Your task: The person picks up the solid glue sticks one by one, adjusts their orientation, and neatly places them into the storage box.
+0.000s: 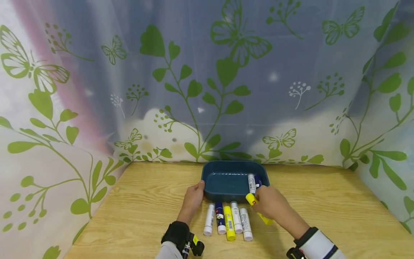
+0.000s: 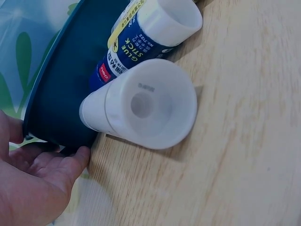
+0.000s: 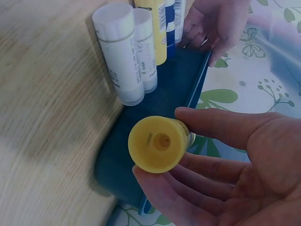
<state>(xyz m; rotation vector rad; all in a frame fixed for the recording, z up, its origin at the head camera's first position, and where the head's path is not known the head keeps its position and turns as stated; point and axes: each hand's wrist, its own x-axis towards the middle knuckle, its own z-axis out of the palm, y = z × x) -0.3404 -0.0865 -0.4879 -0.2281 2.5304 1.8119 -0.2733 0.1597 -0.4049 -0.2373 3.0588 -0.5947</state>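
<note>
A dark teal tray (image 1: 223, 184) stands on the table, and my left hand (image 1: 193, 198) grips its left end, thumb at the rim and fingers against the outer wall. My right hand (image 1: 270, 202) holds a yellow glue stick (image 3: 157, 145) between thumb and fingers over the tray's front right corner. Inside the tray, at the right, lie a white glue stick (image 1: 252, 182) and a dark blue one (image 1: 257, 180). In front of the tray several glue sticks lie side by side, among them a blue one (image 2: 127, 52), a yellow one (image 1: 229, 223) and a white one (image 2: 150, 106).
The wooden table (image 1: 139, 212) extends to both sides of the tray. Behind it hangs a curtain (image 1: 194, 90) printed with green leaves and butterflies, which also covers both sides. A wrist camera strap (image 1: 177, 233) sits on the left wrist.
</note>
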